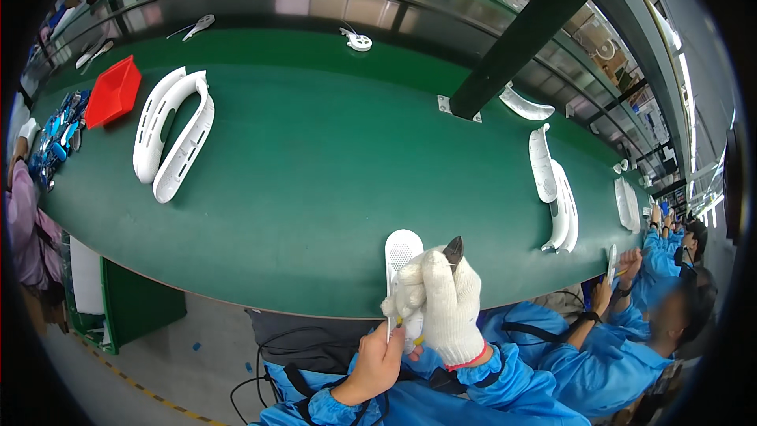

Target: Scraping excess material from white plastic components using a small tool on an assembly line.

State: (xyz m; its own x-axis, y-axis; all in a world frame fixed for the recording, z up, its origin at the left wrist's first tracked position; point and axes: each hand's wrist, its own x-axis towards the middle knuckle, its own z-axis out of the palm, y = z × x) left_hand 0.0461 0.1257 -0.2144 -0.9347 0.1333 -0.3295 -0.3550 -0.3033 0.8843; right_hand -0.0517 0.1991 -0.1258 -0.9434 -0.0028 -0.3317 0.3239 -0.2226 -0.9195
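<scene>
Near the front edge of the table, my bare left hand point(375, 364) is closed on the lower end of a white plastic part point(404, 246). This part is long, with a rounded top and a patch of small round holes. My right hand point(448, 308), in a white knitted glove, is curled against the part's right side and hides much of it. A dark pointed tip point(453, 251) shows at the top of the glove; whether it is a tool or a finger covering, I cannot tell. Bits of yellow show below the gloved fingers, mostly hidden.
Curved white shells point(172, 134) lie on the green table point(331, 158) at left, near a red bin point(114, 93) and a pile of blue pieces point(59, 138). More white shells point(552, 185) lie at right. A dark green post point(528, 39) rises behind. Co-workers point(599, 339) sit at right.
</scene>
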